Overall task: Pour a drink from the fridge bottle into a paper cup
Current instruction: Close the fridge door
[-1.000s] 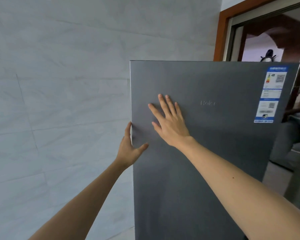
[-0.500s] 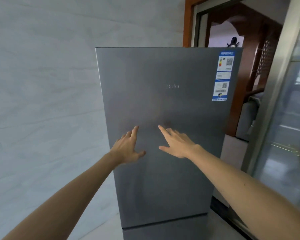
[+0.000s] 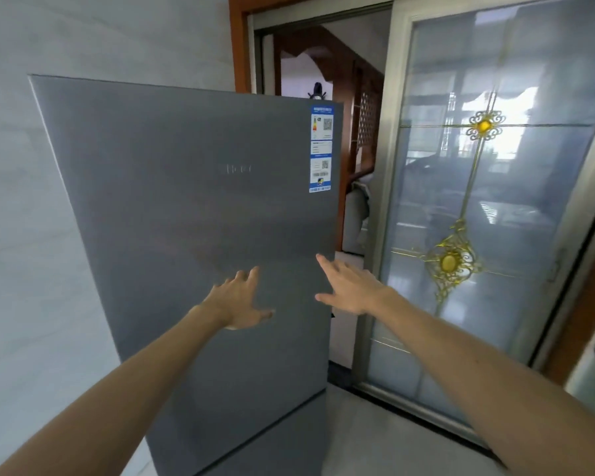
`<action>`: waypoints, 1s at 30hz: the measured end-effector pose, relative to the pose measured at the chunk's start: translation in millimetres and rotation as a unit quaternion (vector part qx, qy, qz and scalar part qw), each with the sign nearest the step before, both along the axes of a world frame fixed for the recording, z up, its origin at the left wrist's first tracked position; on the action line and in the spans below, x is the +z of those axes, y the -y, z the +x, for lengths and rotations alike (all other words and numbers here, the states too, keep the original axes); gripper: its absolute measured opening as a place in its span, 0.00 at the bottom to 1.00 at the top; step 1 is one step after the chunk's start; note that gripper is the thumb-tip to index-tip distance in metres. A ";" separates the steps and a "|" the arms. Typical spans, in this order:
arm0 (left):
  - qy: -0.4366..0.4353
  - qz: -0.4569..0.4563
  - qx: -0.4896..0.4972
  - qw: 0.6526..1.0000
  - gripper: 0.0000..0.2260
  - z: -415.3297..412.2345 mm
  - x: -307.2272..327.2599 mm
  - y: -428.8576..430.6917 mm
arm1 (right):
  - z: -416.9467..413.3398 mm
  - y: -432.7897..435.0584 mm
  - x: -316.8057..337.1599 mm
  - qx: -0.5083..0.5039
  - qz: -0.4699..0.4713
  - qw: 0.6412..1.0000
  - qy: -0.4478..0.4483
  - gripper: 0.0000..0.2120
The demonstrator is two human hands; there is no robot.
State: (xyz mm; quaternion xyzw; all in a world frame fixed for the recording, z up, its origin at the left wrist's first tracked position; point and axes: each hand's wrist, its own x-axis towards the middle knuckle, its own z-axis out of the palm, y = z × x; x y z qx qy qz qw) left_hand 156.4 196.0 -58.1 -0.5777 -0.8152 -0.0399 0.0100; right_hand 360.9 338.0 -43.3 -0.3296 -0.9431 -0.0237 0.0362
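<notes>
A tall grey fridge stands against the tiled wall with its upper door closed. A blue and white energy label sits at the door's top right corner. My left hand hovers in front of the lower middle of the door, fingers spread and holding nothing. My right hand is out by the door's right edge, fingers straight and empty. Whether either hand touches the door cannot be told. No bottle or paper cup is in view.
To the right of the fridge is a wood-framed doorway into another room. A sliding glass door with gold ornaments fills the right side. A grey tiled wall runs along the left. Pale floor lies below.
Both hands have come off the upper part of the door and dropped lower. My view has swung right and back, so the fridge sits further left and the glass door shows.
</notes>
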 end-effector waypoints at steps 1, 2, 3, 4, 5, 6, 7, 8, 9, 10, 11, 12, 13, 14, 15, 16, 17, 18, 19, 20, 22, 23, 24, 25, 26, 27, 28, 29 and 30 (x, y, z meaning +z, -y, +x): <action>0.003 -0.006 -0.009 1.000 0.46 1.7 -1.5 0.7 | 6.5 3.9 -0.2 -0.016 0.002 1.000 0.006 0.42; 0.005 -0.013 -0.018 1.000 0.46 3.4 -3.1 2.5 | 12.8 9.0 -0.8 -0.033 0.004 0.999 0.009 0.42; 0.007 -0.018 -0.026 0.999 0.46 4.7 -5.3 4.1 | 19.3 14.3 -1.9 -0.053 0.007 0.999 0.009 0.41; 0.006 -0.023 -0.036 0.999 0.46 6.6 -8.1 6.2 | 26.1 20.2 -4.1 -0.072 0.012 0.997 0.008 0.41; 0.006 -0.028 -0.045 0.999 0.46 8.9 -11.2 8.3 | 33.0 26.3 -6.7 -0.089 0.016 0.996 0.007 0.41; 0.006 -0.034 -0.055 0.998 0.45 12.4 -13.8 10.6 | 40.6 32.4 -9.7 -0.107 0.016 0.994 0.008 0.41; 0.007 -0.041 -0.067 0.997 0.45 17.1 -16.6 12.5 | 48.7 38.1 -13.2 -0.124 0.015 0.992 0.011 0.41; 0.008 -0.047 -0.081 0.996 0.45 23.0 -19.9 13.8 | 57.8 44.0 -16.8 -0.142 0.014 0.990 0.016 0.41; 0.009 -0.049 -0.095 0.994 0.45 29.6 -23.2 14.3 | 67.3 50.3 -20.1 -0.159 0.013 0.987 0.022 0.41; 0.009 -0.050 -0.109 0.993 0.45 36.9 -25.5 14.7 | 76.9 57.1 -22.9 -0.175 0.010 0.984 0.027 0.42; 0.010 -0.049 -0.123 0.991 0.44 44.7 -27.0 14.1 | 87.0 63.5 -25.1 -0.190 0.005 0.981 0.030 0.41; 0.013 -0.048 -0.138 0.989 0.44 53.1 -28.2 13.0 | 97.6 70.4 -26.6 -0.205 -0.002 0.978 0.034 0.41; 0.015 -0.047 -0.153 0.987 0.44 61.8 -29.6 11.1 | 108.9 76.7 -27.7 -0.218 -0.006 0.975 0.037 0.41; 0.017 -0.049 -0.170 0.984 0.43 71.6 -30.6 9.3 | 121.2 83.0 -29.3 -0.231 -0.009 0.972 0.041 0.40; 0.018 -0.050 -0.187 0.981 0.43 82.2 -30.8 7.2 | 134.2 88.8 -30.4 -0.244 -0.011 0.969 0.045 0.40; 0.018 -0.049 -0.204 0.978 0.43 93.7 -30.2 5.2 | 148.4 95.3 -30.9 -0.258 -0.013 0.965 0.047 0.40; 0.018 -0.048 -0.220 0.974 0.42 106.1 -30.1 2.5 | 163.1 101.7 -30.8 -0.272 -0.015 0.961 0.049 0.40; 0.018 -0.045 -0.237 0.970 0.42 119.6 -29.7 -0.6 | 178.2 108.9 -30.3 -0.287 -0.017 0.956 0.049 0.41; 0.021 -0.044 -0.253 0.966 0.42 134.1 -29.1 -4.0 | 193.7 116.2 -29.1 -0.303 -0.020 0.952 0.048 0.41; 0.025 -0.044 -0.268 0.962 0.43 148.8 -28.4 -7.4 | 209.1 124.2 -27.5 -0.318 -0.021 0.947 0.047 0.41; 0.030 -0.047 -0.301 0.952 0.43 182.0 -24.9 -12.2 | 241.6 140.9 -24.6 -0.352 -0.023 0.934 0.045 0.41; 0.027 -0.049 -0.318 0.947 0.43 199.4 -23.6 -13.3 | 258.1 149.7 -23.9 -0.370 -0.024 0.928 0.040 0.40; 0.021 -0.050 -0.333 0.941 0.43 218.1 -22.6 -13.8 | 274.8 158.5 -23.5 -0.388 -0.024 0.921 0.036 0.41; 0.010 -0.050 -0.346 0.937 0.43 237.0 -20.9 -12.8 | 291.6 167.8 -22.8 -0.406 -0.024 0.913 0.032 0.41; -0.002 -0.046 -0.360 0.932 0.42 256.7 -19.2 -11.7 | 308.7 177.9 -22.0 -0.424 -0.023 0.905 0.029 0.41; -0.014 -0.042 -0.373 0.927 0.42 276.4 -18.0 -9.8 | 325.8 188.5 -21.5 -0.440 -0.022 0.897 0.026 0.41; -0.024 -0.038 -0.387 0.921 0.41 297.1 -16.3 -6.2 | 343.0 199.9 -21.3 -0.457 -0.022 0.889 0.025 0.41; -0.030 -0.035 -0.403 0.914 0.41 317.9 -14.5 -1.6 | 360.1 211.7 -21.1 -0.473 -0.023 0.881 0.025 0.41; -0.027 -0.032 -0.422 0.905 0.41 338.8 -13.5 3.1 | 377.3 224.3 -21.1 -0.488 -0.024 0.872 0.027 0.42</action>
